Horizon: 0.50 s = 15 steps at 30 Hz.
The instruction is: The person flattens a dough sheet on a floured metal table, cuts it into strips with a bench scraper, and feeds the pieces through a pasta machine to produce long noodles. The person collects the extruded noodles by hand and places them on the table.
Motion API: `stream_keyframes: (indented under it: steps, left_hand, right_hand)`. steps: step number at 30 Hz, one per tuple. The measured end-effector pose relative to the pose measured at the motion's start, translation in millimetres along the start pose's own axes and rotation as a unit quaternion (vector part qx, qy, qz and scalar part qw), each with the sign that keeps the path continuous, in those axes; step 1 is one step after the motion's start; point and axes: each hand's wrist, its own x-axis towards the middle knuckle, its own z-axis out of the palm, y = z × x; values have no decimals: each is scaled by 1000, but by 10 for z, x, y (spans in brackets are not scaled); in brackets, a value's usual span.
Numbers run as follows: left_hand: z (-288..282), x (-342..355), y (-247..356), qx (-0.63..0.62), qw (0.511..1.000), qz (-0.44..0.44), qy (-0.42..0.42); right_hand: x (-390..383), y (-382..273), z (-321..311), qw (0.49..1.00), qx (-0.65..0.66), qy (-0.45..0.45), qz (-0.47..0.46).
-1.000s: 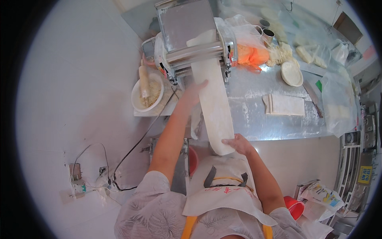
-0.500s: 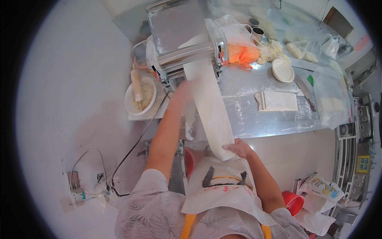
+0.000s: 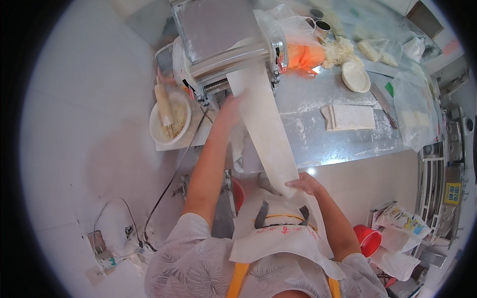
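A long pale dough sheet hangs from the steel rollers of a dough sheeting machine and slopes down toward me. At its lower end, close to my apron, my right hand pinches the sheet's edge. My left hand is up at the sheet's left edge, just below the rollers. Its fingers are blurred and partly hidden, so their grip does not show. On the steel table to the right lies a stack of folded dough sheets.
A rolling pin leans in a white bowl left of the machine. Right of it sit an orange bag, a round pale dish, a knife and clear plastic bags. A red bucket stands low on the right.
My right hand has shifted slightly right with the end of the dough sheet. My left hand stays near the rollers. The view has tilted a little.
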Motion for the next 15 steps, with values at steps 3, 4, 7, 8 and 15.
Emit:
stream_keyframes:
  steps: [3, 4, 7, 8, 15]
  left_hand:
    - [-177, -53, -65, 127, 990, 34, 48]
    - [-233, -56, -77, 157, 985, 38, 62]
    - [-226, -139, -202, 176, 982, 12, 72]
    - [-214, -154, -212, 174, 982, 15, 68]
    - [-38, -300, -332, 135, 988, 26, 74]
  right_hand:
    - [-99, -264, 99, 1000, -12, -7, 3]
    - [-51, -192, 66, 1000, 0, -11, 7]
    - [-75, 8, -3, 999, 43, -12, 21]
    - [-71, 9, -21, 998, 53, -13, 22]
    - [-135, 251, -201, 998, 33, 17, 47]
